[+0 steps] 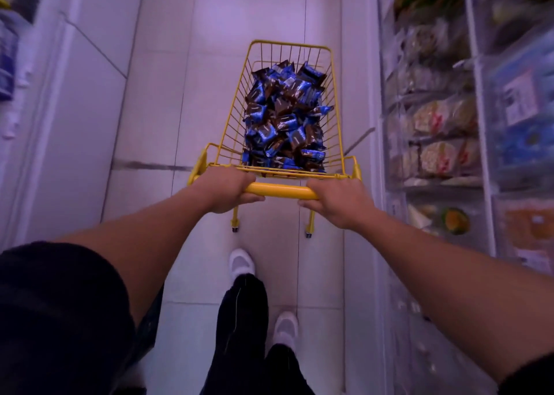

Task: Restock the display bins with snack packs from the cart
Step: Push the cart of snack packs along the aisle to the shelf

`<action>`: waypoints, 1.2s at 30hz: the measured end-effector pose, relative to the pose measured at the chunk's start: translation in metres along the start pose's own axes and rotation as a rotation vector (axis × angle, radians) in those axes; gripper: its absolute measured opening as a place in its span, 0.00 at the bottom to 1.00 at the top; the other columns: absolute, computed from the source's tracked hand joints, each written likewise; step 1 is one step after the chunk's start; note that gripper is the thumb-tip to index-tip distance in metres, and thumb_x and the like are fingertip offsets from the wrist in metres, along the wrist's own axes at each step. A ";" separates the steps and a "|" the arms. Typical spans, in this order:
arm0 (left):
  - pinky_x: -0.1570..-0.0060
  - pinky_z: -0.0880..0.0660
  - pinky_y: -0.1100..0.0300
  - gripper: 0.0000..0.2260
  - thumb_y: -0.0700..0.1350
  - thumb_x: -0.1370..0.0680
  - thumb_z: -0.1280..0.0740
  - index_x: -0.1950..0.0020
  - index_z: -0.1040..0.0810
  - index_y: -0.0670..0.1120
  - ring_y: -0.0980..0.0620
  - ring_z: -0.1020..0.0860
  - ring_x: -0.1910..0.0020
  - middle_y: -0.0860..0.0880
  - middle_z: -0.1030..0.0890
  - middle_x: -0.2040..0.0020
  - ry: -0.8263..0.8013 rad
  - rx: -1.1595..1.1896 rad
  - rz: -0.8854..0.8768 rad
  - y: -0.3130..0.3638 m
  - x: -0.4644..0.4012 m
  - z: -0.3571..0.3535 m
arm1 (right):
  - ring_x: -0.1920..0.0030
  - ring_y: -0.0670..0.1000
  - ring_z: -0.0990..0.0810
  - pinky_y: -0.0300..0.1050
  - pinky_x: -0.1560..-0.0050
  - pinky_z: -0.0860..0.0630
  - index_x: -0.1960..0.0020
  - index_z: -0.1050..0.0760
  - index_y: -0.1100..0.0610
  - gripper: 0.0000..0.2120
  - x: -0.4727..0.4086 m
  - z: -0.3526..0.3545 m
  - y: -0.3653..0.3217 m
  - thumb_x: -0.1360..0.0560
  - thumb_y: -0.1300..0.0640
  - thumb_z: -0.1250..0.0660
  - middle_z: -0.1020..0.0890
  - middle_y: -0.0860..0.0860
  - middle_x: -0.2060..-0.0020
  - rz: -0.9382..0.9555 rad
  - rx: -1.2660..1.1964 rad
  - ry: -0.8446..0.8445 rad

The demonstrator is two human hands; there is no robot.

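Both hands, left hand [227, 189] and right hand [338, 201], clamp fingers around the cart [281, 191] handle, its snack packs [284, 119] seemingly all left to restock.

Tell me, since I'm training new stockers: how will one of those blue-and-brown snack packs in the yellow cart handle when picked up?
The snack packs lie jumbled at all angles, so each is probably light and easily shifted. Their glossy wrappers look slick and may slip from a loose pinch. They seem to be soft film, likely crinkling rather than staying stiff.

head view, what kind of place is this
Most likely a shop aisle: clear display bins of packaged snacks line the right side, and both hands grip a yellow wire cart heaped with blue and brown snack packs on pale floor tiles.
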State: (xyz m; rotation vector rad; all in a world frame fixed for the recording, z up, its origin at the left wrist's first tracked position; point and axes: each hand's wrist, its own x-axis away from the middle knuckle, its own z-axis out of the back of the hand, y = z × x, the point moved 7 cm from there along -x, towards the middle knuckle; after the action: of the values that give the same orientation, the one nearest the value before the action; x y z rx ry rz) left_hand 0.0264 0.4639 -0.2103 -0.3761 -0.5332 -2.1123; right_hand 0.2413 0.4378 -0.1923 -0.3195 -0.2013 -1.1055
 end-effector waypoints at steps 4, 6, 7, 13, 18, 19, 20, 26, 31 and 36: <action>0.66 0.31 0.56 0.15 0.69 0.24 0.42 0.55 0.32 0.59 0.53 0.28 0.65 0.55 0.26 0.63 0.051 0.029 -0.005 -0.039 -0.058 0.041 | 0.58 0.54 0.19 0.48 0.62 0.30 0.54 0.32 0.45 0.19 -0.074 0.029 0.039 0.26 0.29 0.45 0.19 0.47 0.60 0.003 0.020 0.000; 0.66 0.32 0.56 0.13 0.67 0.23 0.41 0.56 0.34 0.59 0.54 0.29 0.66 0.56 0.28 0.64 0.059 0.019 -0.007 -0.059 -0.092 0.063 | 0.61 0.53 0.20 0.47 0.63 0.31 0.57 0.35 0.43 0.17 -0.113 0.044 0.060 0.26 0.30 0.44 0.20 0.46 0.62 -0.019 0.016 0.000; 0.66 0.32 0.57 0.13 0.67 0.23 0.41 0.55 0.33 0.59 0.54 0.29 0.66 0.56 0.29 0.64 0.058 0.021 -0.008 -0.069 -0.108 0.075 | 0.62 0.51 0.21 0.46 0.64 0.33 0.58 0.35 0.42 0.16 -0.131 0.052 0.069 0.27 0.31 0.45 0.21 0.45 0.63 -0.022 0.003 -0.004; 0.66 0.36 0.57 0.11 0.63 0.22 0.38 0.55 0.32 0.58 0.54 0.30 0.65 0.56 0.29 0.64 0.033 0.034 -0.004 -0.123 -0.208 0.146 | 0.65 0.52 0.24 0.46 0.65 0.35 0.59 0.37 0.41 0.14 -0.236 0.095 0.135 0.30 0.31 0.47 0.23 0.45 0.65 -0.052 0.003 0.018; 0.65 0.35 0.57 0.09 0.61 0.24 0.36 0.56 0.32 0.58 0.52 0.28 0.64 0.55 0.28 0.63 0.013 0.033 0.000 -0.164 -0.301 0.203 | 0.65 0.54 0.20 0.45 0.67 0.35 0.61 0.37 0.42 0.12 -0.321 0.129 0.200 0.32 0.34 0.42 0.20 0.47 0.66 -0.076 0.059 0.047; 0.65 0.34 0.57 0.09 0.60 0.24 0.35 0.56 0.32 0.58 0.53 0.28 0.63 0.55 0.28 0.62 0.008 0.034 0.008 -0.173 -0.321 0.214 | 0.66 0.54 0.21 0.45 0.68 0.36 0.61 0.37 0.42 0.12 -0.340 0.137 0.213 0.32 0.34 0.42 0.21 0.47 0.67 -0.079 0.061 0.041; 0.65 0.34 0.57 0.09 0.60 0.24 0.35 0.56 0.31 0.58 0.53 0.28 0.63 0.55 0.27 0.62 -0.001 0.034 0.024 -0.182 -0.340 0.227 | 0.67 0.54 0.23 0.45 0.67 0.36 0.62 0.36 0.41 0.12 -0.361 0.146 0.227 0.33 0.34 0.43 0.23 0.46 0.69 -0.090 0.061 0.026; 0.68 0.38 0.58 0.07 0.58 0.24 0.34 0.55 0.30 0.58 0.54 0.28 0.63 0.55 0.26 0.61 -0.042 0.071 0.059 -0.232 -0.444 0.295 | 0.66 0.51 0.28 0.45 0.65 0.34 0.61 0.30 0.42 0.12 -0.468 0.192 0.303 0.31 0.34 0.38 0.31 0.44 0.71 -0.139 0.020 -0.120; 0.67 0.36 0.58 0.07 0.58 0.24 0.34 0.54 0.29 0.58 0.53 0.26 0.61 0.55 0.24 0.60 -0.044 0.082 0.046 -0.275 -0.517 0.344 | 0.63 0.52 0.24 0.45 0.63 0.31 0.59 0.24 0.44 0.14 -0.554 0.228 0.352 0.31 0.35 0.37 0.24 0.44 0.66 -0.151 -0.003 -0.160; 0.65 0.31 0.56 0.08 0.57 0.23 0.35 0.52 0.26 0.54 0.51 0.25 0.60 0.53 0.24 0.60 -0.041 0.064 0.022 -0.319 -0.594 0.395 | 0.61 0.55 0.20 0.45 0.63 0.32 0.61 0.24 0.45 0.12 -0.636 0.263 0.404 0.33 0.37 0.37 0.24 0.45 0.66 -0.218 0.003 -0.187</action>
State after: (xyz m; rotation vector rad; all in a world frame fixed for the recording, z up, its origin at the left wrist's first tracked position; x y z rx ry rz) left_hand 0.1148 1.2403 -0.2138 -0.3883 -0.6164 -2.0647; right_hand 0.3259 1.2315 -0.2082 -0.4055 -0.4115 -1.2909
